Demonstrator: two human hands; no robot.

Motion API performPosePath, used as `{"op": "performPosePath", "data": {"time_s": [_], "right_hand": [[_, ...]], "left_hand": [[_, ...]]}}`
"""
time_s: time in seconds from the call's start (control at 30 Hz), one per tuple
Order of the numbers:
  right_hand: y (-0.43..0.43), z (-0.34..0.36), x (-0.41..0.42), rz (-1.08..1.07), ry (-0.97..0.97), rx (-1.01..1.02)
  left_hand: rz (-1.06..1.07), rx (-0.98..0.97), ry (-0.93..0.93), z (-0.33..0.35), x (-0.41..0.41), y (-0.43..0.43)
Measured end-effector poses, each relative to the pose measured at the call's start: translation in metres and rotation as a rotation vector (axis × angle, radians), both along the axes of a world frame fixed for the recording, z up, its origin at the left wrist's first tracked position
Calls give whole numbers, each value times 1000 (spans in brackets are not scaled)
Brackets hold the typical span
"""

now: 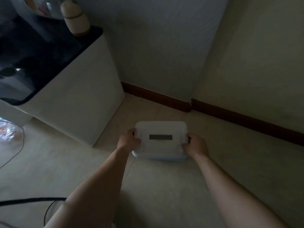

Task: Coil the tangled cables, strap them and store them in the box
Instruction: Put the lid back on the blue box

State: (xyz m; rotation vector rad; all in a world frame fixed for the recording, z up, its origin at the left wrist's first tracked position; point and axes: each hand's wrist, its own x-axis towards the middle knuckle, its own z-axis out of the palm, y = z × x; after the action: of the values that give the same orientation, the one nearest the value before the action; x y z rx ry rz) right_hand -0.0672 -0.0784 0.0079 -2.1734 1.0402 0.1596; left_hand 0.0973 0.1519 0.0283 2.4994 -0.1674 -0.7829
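Observation:
A white plastic box (160, 127) with its lid on and a dark rectangular label on top sits on the pale tiled floor near the room's corner. My left hand (129, 139) grips the box's left side, fingers curled over the edge. On the opposite side my right hand (195, 144) grips the right edge the same way. Black cables (32, 199) trail across the floor at the lower left, and a thin one (18, 151) runs along the far left. What is inside the box is hidden.
A white cabinet (79, 99) with a dark top stands left of the box, holding a beige bottle (75, 17) and other items. A dark skirting board (230, 115) lines the walls behind. A clear plastic bag (7, 130) lies at the far left.

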Motion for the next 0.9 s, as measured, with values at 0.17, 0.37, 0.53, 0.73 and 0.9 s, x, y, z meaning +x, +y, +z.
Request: {"op": "performPosePath", "data": {"time_s": [0.17, 0.37, 0.53, 0.73, 0.9], "right_hand": [[-4, -3, -4, 19, 25, -3], [5, -3, -9, -18, 33, -5], [6, -6, -2, -126, 128, 16], [6, -4, 5, -204, 201, 235], [22, 0, 3, -179, 187, -65]], "left_hand": [[-36, 13, -42, -6, -3, 4], [-70, 108, -86, -16, -7, 6], [13, 116, -50, -25, -3, 2], [198, 142, 100, -30, -3, -11], [94, 254, -63, -23, -12, -14]]}}
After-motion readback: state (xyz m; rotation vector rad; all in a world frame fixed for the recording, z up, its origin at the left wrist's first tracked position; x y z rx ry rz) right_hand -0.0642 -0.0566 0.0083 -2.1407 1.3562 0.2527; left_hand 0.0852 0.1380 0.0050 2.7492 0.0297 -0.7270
